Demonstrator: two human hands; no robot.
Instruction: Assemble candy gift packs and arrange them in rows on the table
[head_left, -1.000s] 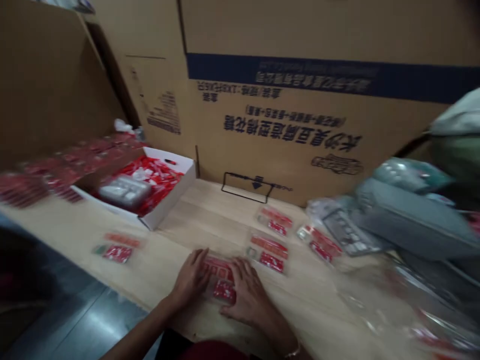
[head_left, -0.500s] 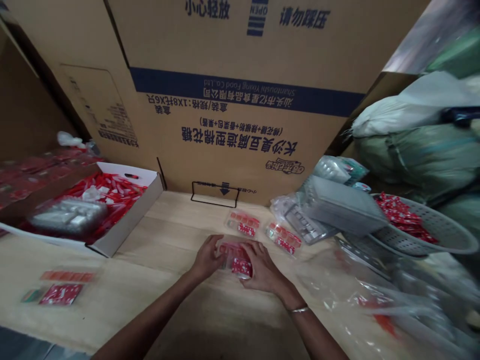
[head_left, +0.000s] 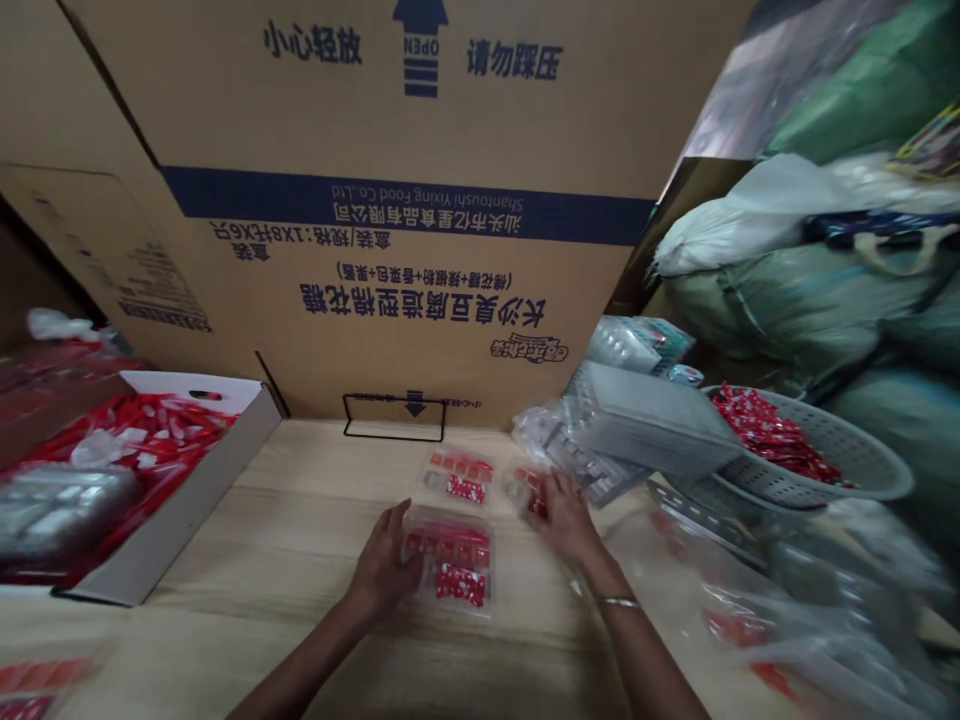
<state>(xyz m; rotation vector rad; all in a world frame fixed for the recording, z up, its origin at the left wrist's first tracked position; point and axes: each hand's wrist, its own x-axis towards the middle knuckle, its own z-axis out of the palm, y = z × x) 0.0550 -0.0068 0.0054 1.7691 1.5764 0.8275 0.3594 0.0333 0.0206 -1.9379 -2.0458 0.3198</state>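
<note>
A clear plastic tray [head_left: 459,553] lies in front of me, with orange-red pieces in a row, a pink-red strip along its far side and a red patterned sachet. My left hand [head_left: 384,568] grips its left edge, fingers and thumb curved around the rim. My right hand [head_left: 568,515] has its fingers on a second filled tray [head_left: 517,486] farther right and partly covers it. Just beyond the first tray lies another filled tray [head_left: 457,476], touched by neither hand.
A white box [head_left: 196,495] of red strips stands left. A tall carton [head_left: 420,340] closes off the back. Stacked empty plastic trays [head_left: 652,415], a basket [head_left: 885,465] of red sachets and loose clear plastic bags [head_left: 787,600] crowd the right. One more filled tray [head_left: 45,680] lies front left.
My right hand has left the middle tray and moved right onto another tray. My left hand stays at the middle tray, which now lies flatter and shows more. The view has shifted.
</note>
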